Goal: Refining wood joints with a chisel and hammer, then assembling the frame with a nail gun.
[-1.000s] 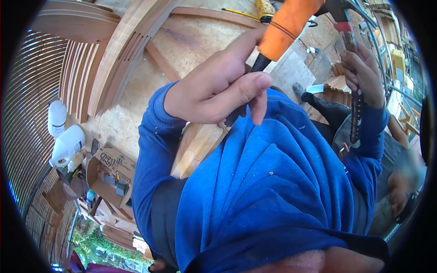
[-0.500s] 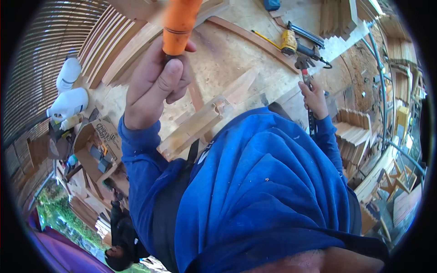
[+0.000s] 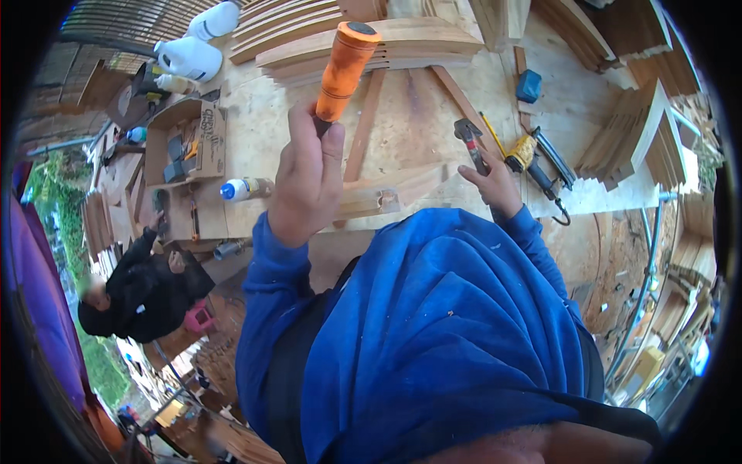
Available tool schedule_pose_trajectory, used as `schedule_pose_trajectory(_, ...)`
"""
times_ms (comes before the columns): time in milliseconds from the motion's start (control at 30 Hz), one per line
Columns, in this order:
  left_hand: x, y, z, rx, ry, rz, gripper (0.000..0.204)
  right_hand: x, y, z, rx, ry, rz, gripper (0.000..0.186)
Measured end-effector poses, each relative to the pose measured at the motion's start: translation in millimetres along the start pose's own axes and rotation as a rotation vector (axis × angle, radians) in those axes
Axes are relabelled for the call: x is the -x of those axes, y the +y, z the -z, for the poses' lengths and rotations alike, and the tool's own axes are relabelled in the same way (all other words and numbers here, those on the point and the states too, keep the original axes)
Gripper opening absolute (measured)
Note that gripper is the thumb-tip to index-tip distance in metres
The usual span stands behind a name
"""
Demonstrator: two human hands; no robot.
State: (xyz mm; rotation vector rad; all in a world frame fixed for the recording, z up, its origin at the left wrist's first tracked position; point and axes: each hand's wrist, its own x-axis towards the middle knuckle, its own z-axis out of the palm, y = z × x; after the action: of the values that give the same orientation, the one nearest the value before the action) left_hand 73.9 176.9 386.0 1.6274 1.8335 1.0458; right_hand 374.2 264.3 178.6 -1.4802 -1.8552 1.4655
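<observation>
My left hand [image 3: 308, 174] is closed round the lower part of an orange-handled chisel [image 3: 345, 68], held up above the bench. Its dark capped butt points up and away from me; its blade is hidden behind my hand. Low at my right, my right hand [image 3: 495, 185] grips a hammer [image 3: 473, 147] with a dark head and a red band near it. The hammer head is just over the bench. Between my hands, at the bench's near edge, lies a pale wooden piece [image 3: 363, 199] with a rough notch near its end. A glue bottle [image 3: 247, 189] with a blue cap lies beside my left wrist.
A yellow nail gun [image 3: 533, 161] and a yellow pencil [image 3: 490, 128] lie right of the hammer, with a blue block [image 3: 529, 86] beyond. Stacked boards [image 3: 371, 50] line the far side. At left are a cardboard box [image 3: 210, 147], white jugs [image 3: 189, 59] and a person in black [image 3: 158, 282].
The view has shifted, showing more of the bench, the glue bottle and the person at left. The chisel appears lower and smaller. Both hands keep their holds.
</observation>
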Motion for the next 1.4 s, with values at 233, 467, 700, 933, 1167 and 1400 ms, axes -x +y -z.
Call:
schedule_pose_trajectory(233,-30.8,-30.4,-0.6,0.04,0.354,-0.162,0.025,-19.2,-28.9,-4.2,-0.123,-0.355,0.038,0.069)
schedule_pose_trajectory(467,-39.6,-28.5,-0.6,0.329,0.232,-0.306,0.02,-42.6,-42.2,-8.9,-0.231,-0.592,-0.024,0.057)
schedule_pose_trajectory(700,-10.6,11.1,-8.8,0.445,0.11,-0.394,0.031,-53.9,-32.4,-7.0,-0.28,-0.646,-0.15,0.047)
schedule_pose_trajectory(933,-3.2,8.3,-34.6,0.565,0.148,-0.28,0.025,-50.5,-33.4,-16.0,-0.28,-0.529,-0.165,0.049)
schedule_pose_trajectory(1167,-2.6,-4.9,-25.0,0.274,-0.053,-0.331,0.023,-32.4,-28.8,-26.4,-0.395,-0.347,-0.183,0.053)
schedule_pose_trajectory(1400,-13.1,-19.7,-4.5,0.475,-0.372,-0.327,0.035,-29.9,-20.3,-36.1,-0.431,-0.231,-0.155,0.052)
